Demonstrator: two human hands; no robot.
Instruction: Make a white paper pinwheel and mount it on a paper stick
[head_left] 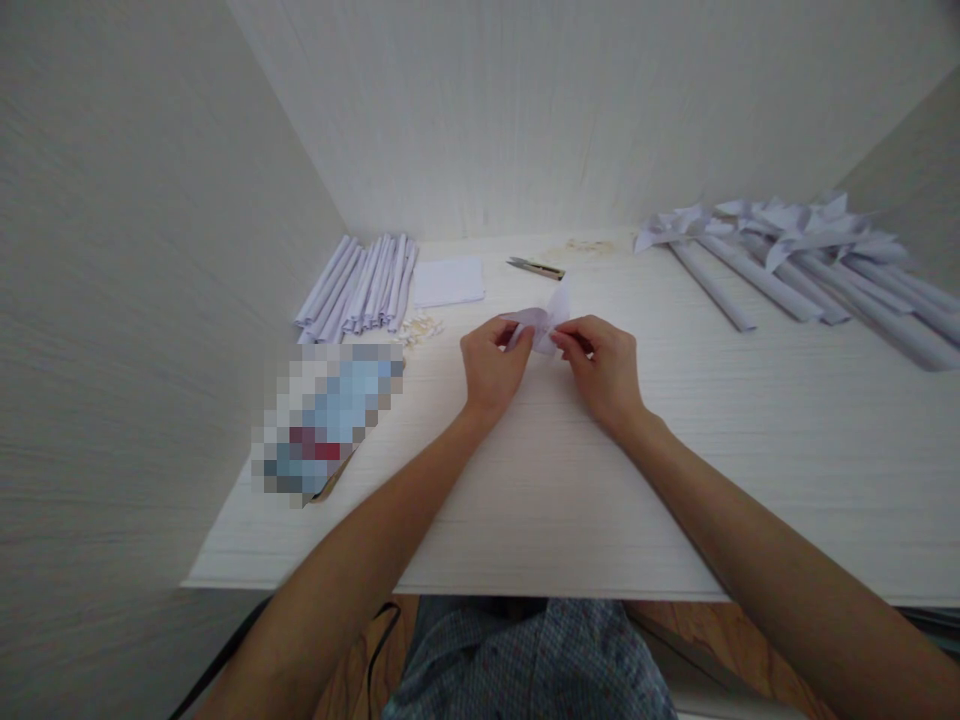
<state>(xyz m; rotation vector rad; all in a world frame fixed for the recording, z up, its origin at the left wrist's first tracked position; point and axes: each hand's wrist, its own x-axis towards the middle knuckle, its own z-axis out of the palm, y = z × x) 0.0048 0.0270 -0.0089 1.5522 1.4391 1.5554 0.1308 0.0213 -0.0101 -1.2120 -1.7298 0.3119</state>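
Note:
In front of me a small white paper pinwheel [559,305] is held up just above the table, its folded blades partly hidden by fingers. My left hand [496,365] is closed on its left side, thumb on the near face. From the right, my right hand [604,370] pinches at the middle of the paper with thumb and forefinger; any small part between those fingertips is too small to make out. Beyond the hands lie thread snips [535,268]. A stack of white paper squares [449,281] rests to the left of them.
Rolled paper sticks [360,285] lie bundled at the back left, with small pale bits [421,328] beside them. A blurred-out phone-like object [334,425] is at the left. Pinwheels on paper sticks [806,245] are heaped at the back right. Walls [525,120] enclose the table [555,520].

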